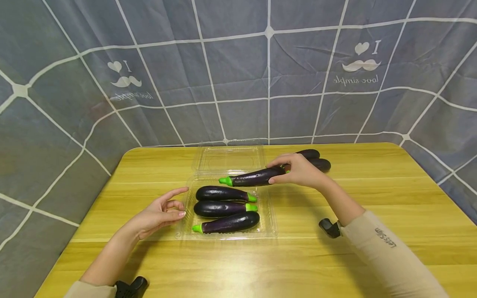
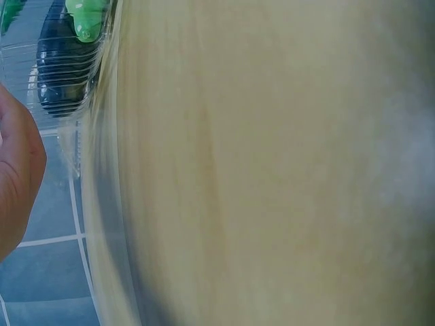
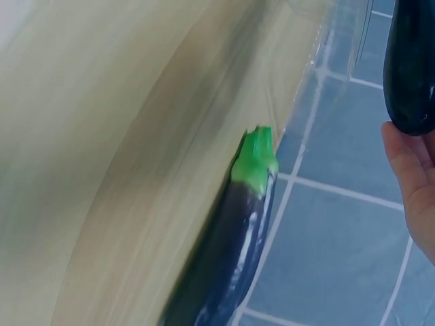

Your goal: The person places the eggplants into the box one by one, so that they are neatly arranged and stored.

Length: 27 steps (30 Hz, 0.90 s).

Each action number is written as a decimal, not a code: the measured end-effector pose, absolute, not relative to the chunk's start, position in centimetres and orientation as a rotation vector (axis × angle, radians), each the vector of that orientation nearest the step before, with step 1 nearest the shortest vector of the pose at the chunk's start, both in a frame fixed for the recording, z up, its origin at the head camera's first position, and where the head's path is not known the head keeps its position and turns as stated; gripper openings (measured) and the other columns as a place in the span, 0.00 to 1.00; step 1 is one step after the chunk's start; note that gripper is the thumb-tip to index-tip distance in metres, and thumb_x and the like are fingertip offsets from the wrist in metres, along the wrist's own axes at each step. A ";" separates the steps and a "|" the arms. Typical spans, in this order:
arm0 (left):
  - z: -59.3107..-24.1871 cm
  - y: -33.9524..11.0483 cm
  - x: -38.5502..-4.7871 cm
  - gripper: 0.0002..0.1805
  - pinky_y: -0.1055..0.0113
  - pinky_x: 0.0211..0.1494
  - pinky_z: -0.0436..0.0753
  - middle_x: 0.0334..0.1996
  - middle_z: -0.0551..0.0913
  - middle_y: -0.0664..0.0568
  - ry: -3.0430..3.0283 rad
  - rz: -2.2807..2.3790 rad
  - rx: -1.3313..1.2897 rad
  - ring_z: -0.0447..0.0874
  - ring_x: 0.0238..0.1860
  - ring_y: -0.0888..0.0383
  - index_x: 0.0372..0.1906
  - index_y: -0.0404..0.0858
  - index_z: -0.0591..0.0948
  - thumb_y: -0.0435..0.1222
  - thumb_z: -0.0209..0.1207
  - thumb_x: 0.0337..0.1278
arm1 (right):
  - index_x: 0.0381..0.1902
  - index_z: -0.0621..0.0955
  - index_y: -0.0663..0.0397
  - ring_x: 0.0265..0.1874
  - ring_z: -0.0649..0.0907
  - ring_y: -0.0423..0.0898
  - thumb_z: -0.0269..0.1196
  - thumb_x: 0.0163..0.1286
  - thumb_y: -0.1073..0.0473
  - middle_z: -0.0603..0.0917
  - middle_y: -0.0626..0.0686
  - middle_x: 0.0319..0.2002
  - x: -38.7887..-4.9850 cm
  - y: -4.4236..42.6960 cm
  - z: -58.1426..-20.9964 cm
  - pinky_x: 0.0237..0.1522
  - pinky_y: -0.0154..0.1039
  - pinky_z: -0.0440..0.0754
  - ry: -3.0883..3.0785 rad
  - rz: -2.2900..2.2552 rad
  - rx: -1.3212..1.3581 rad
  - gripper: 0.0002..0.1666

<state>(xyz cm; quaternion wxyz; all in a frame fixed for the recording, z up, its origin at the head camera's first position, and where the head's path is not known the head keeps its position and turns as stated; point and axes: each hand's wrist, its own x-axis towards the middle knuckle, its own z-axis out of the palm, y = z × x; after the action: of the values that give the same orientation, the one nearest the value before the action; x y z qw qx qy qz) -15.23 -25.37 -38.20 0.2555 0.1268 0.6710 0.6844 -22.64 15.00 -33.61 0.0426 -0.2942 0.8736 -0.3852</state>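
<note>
My right hand (image 1: 298, 170) grips an eggplant (image 1: 251, 178) by its rounded end, the green stem pointing left over the back of the clear plastic container's tray (image 1: 270, 223). In the right wrist view the thumb and fingers hold the dark rounded end (image 3: 411, 102). Inside the tray lie three more eggplants (image 1: 227, 222), side by side; the front one has its stem to the left, the other two to the right. Beside the tray's left edge is my left hand (image 1: 158, 215), fingers loosely bent and holding nothing.
The container's clear lid (image 1: 231, 159) lies folded back behind the tray. Two eggplants (image 1: 322, 164) rest on the wooden table (image 1: 372, 186) at the back right, partly hidden by the right hand. A grey checked curtain (image 1: 238, 82) hangs behind the table.
</note>
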 end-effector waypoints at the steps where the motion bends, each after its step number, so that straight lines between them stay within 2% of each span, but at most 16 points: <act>1: -38.2 -25.4 -15.2 0.41 0.70 0.42 0.80 0.36 0.74 0.54 1.819 1.861 0.348 0.78 0.37 0.63 0.71 0.38 0.53 0.28 0.60 0.56 | 0.48 0.83 0.51 0.46 0.77 0.45 0.72 0.53 0.51 0.82 0.50 0.47 -22.7 14.8 -33.6 0.42 0.46 0.76 2.666 -1.178 -0.905 0.25; 4: -38.2 -25.4 -15.2 0.40 0.70 0.43 0.80 0.36 0.74 0.54 1.811 1.867 0.355 0.78 0.37 0.63 0.71 0.39 0.54 0.28 0.60 0.56 | 0.48 0.83 0.51 0.48 0.77 0.46 0.72 0.52 0.51 0.82 0.49 0.47 -22.8 14.1 -33.8 0.44 0.48 0.76 2.647 -1.184 -0.914 0.24; 16: -38.0 -25.4 -15.2 0.41 0.70 0.43 0.80 0.36 0.74 0.54 1.827 1.851 0.341 0.78 0.37 0.63 0.72 0.38 0.53 0.29 0.61 0.56 | 0.46 0.84 0.50 0.50 0.77 0.45 0.73 0.52 0.54 0.82 0.48 0.47 -22.9 11.5 -34.1 0.46 0.44 0.77 2.611 -1.167 -0.970 0.22; 27: -38.2 -25.4 -15.3 0.41 0.70 0.43 0.80 0.35 0.74 0.54 1.841 1.837 0.333 0.78 0.37 0.63 0.72 0.37 0.52 0.28 0.60 0.56 | 0.45 0.84 0.53 0.44 0.77 0.44 0.73 0.51 0.55 0.83 0.48 0.45 -22.9 10.2 -34.8 0.37 0.37 0.76 2.615 -1.190 -1.007 0.21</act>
<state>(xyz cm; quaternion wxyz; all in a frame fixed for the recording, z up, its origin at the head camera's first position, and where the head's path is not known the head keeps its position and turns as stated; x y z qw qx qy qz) -15.26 -25.43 -38.18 0.2572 0.1229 0.6785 0.6771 -22.89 10.24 -34.83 0.0489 -0.3303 0.8580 -0.3903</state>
